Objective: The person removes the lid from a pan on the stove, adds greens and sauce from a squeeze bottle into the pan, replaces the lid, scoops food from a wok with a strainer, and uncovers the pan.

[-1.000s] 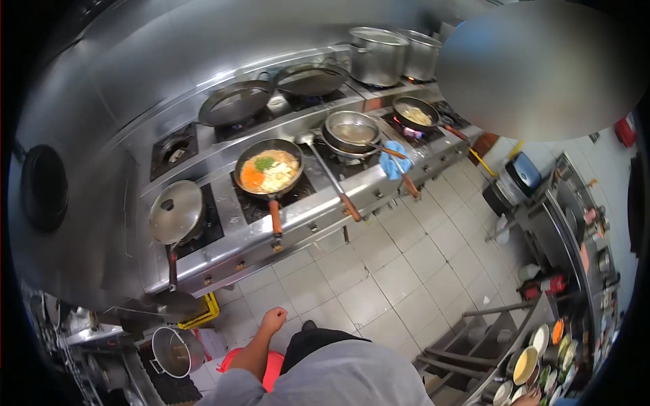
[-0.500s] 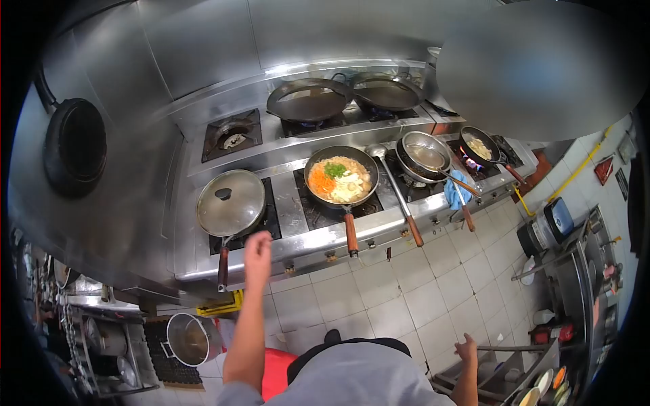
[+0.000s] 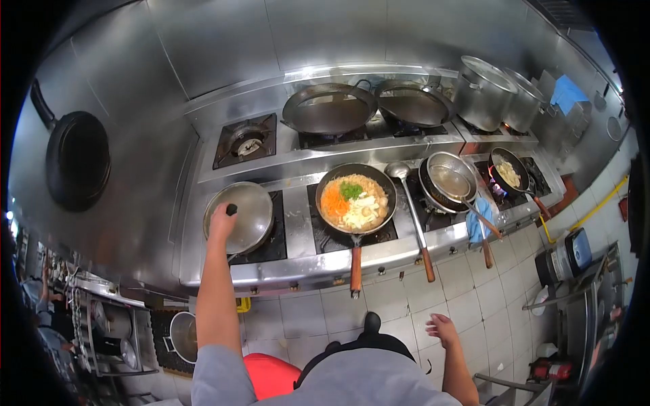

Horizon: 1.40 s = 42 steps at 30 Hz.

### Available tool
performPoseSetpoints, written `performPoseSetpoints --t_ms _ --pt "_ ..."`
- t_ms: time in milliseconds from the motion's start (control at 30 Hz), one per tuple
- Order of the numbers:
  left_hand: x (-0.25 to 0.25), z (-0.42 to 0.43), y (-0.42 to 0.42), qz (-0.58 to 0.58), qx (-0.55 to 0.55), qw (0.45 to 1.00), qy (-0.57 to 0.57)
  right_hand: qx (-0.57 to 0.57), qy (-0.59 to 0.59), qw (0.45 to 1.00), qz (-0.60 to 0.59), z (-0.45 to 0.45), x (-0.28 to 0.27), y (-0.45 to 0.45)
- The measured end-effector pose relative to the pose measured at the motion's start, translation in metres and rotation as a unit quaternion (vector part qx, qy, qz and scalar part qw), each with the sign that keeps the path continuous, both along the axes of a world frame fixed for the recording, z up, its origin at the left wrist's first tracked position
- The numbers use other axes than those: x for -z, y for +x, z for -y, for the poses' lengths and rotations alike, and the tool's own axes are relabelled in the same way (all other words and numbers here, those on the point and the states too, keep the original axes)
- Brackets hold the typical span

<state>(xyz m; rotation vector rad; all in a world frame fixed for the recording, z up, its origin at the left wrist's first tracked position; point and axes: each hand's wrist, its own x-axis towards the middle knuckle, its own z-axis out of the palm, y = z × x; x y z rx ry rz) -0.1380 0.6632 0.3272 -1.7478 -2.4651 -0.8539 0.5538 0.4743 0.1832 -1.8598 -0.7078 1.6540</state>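
Observation:
My left hand (image 3: 221, 222) is closed round the dark knob of a glass pan lid (image 3: 250, 216), which covers a pan on the front-left burner. My forearm hides most of that pan's handle. Over the tiled floor hangs my right hand (image 3: 441, 328), fingers apart and holding nothing. To the right of the lid, a frying pan (image 3: 357, 199) with a wooden handle holds shredded carrot, chopped greens and pale pieces in separate heaps. A long-handled ladle (image 3: 409, 210) lies beside it on the stove.
Two large woks (image 3: 328, 111) sit on the back burners. Nested pans (image 3: 450, 177) and a blue cloth (image 3: 479, 220) are farther right. A small pan (image 3: 508, 172) stands over flame. Tall pots (image 3: 481, 98) occupy the back right; a metal pot (image 3: 183, 335) is at lower left.
My left hand has moved forward and left onto the lid knob and closed on it. My right hand has come up and slightly left. The view has shifted, and the tall pots now show.

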Motion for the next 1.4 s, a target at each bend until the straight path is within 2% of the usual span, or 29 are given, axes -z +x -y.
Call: performPoseSetpoints --t_ms 67,200,267,333,367,433,500,567,600,667,700,800,867,933,1033,1133,1167,1200,1267,1300,1400 --pt "0.005 -0.010 0.000 0.012 -0.011 0.999 -0.044 -0.056 0.036 0.992 -0.111 -0.045 -0.008 -0.034" --pt "0.012 -0.026 -0.003 -0.018 -0.062 0.995 -0.077 -0.175 0.004 0.931 -0.319 -0.121 -0.063 -0.143" --pt "0.018 -0.034 -0.001 -0.037 -0.067 0.992 -0.097 -0.199 -0.014 0.895 -0.399 -0.143 -0.063 -0.196" --pt "0.020 -0.035 0.003 -0.063 -0.054 0.991 -0.104 -0.150 -0.044 0.861 -0.484 -0.158 -0.097 -0.238" --pt "0.020 -0.035 0.007 -0.062 -0.056 0.991 -0.105 -0.152 -0.046 0.861 -0.483 -0.157 -0.096 -0.241" --pt "0.016 -0.039 0.007 -0.048 -0.069 0.991 -0.106 -0.078 -0.102 0.891 -0.436 -0.155 -0.093 -0.249" --pt "0.019 -0.041 -0.003 -0.061 -0.043 0.993 -0.088 -0.117 -0.087 0.924 -0.354 -0.158 -0.101 -0.216" --pt "0.018 -0.038 -0.005 -0.062 -0.022 0.995 -0.070 -0.160 -0.067 0.931 -0.321 -0.165 -0.104 -0.170" --pt "0.007 -0.034 0.002 -0.053 -0.018 0.997 -0.049 -0.164 -0.066 0.932 -0.317 -0.169 -0.103 -0.167" --pt "-0.019 -0.026 0.008 -0.045 -0.012 0.998 -0.032 -0.181 0.009 0.932 -0.314 -0.173 -0.101 -0.168" --pt "-0.032 -0.024 0.009 -0.029 0.002 0.999 -0.025 -0.145 -0.011 0.945 -0.293 -0.177 -0.116 -0.188" --pt "-0.077 -0.002 0.020 -0.001 0.033 0.999 0.012 -0.106 0.025 0.945 -0.307 -0.176 -0.109 -0.222" --pt "-0.108 0.015 0.023 0.005 0.057 0.998 0.038 -0.118 0.001 0.944 -0.308 -0.162 -0.117 -0.195" --pt "-0.125 0.037 0.026 -0.001 0.064 0.995 0.072 -0.208 -0.022 0.937 -0.281 -0.153 -0.121 -0.155" --pt "-0.149 0.068 0.033 0.016 0.052 0.995 0.081 -0.202 -0.005 0.939 -0.277 -0.152 -0.106 -0.139" --pt "-0.156 0.092 0.036 0.006 0.047 0.997 0.068 -0.134 0.045 0.961 -0.239 -0.161 -0.108 -0.186" --pt "-0.158 0.098 0.040 0.004 0.049 0.996 0.069 -0.129 0.043 0.956 -0.261 -0.160 -0.106 -0.194" --pt "-0.160 0.105 0.044 0.011 0.045 0.997 0.065 -0.127 0.042 0.955 -0.263 -0.156 -0.107 -0.188" --pt "-0.157 0.116 0.046 0.017 0.040 0.997 0.061 -0.208 0.021 0.932 -0.296 -0.148 -0.115 -0.163" --pt "-0.154 0.120 0.045 0.010 0.044 0.997 0.063 -0.202 0.001 0.917 -0.343 -0.143 -0.116 -0.146" --pt "-0.148 0.130 0.047 0.007 0.032 0.998 0.061 -0.200 -0.012 0.937 -0.286 -0.135 -0.131 -0.112"
